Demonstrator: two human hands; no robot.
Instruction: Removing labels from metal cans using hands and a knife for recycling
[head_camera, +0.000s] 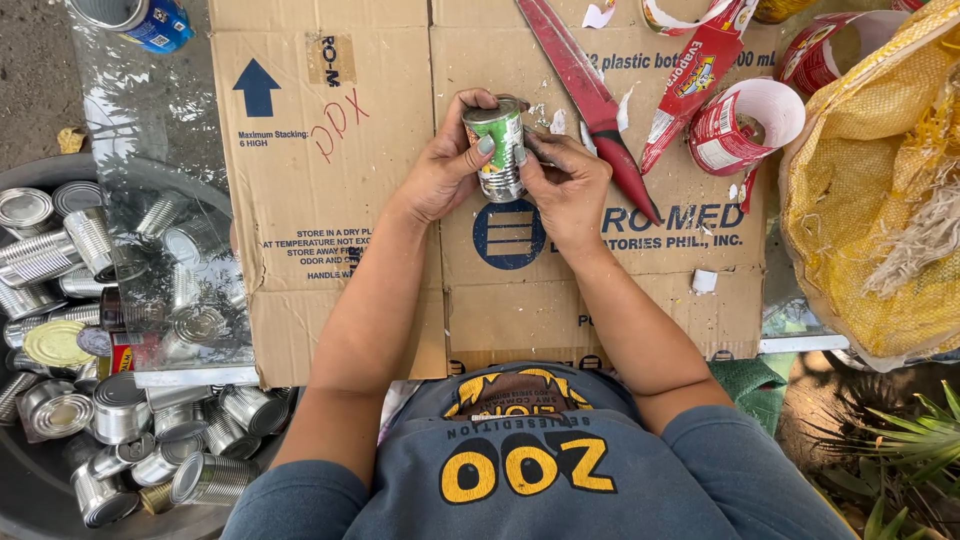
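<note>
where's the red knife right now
In the head view the red knife lies on the flattened cardboard, just right of the right hand and the can, with peeled red labels farther right.

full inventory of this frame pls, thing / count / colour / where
tin can: one, silver with green label, held over the cardboard between both hands
flattened cardboard: several overlapping sheets, brown, work surface at centre
long knife: one, red, on the cardboard right of the can
peeled labels: several, red and white, curled, upper right
yellow mesh sack: one, right edge
bare cans: many, silver, piled in a dark basin at lower left
blue can: one, top left corner
clear plastic sheet: one, left of the cardboard
plant leaves: green, lower right
left hand: grips the can's left side
right hand: fingers on the can's right side
</note>
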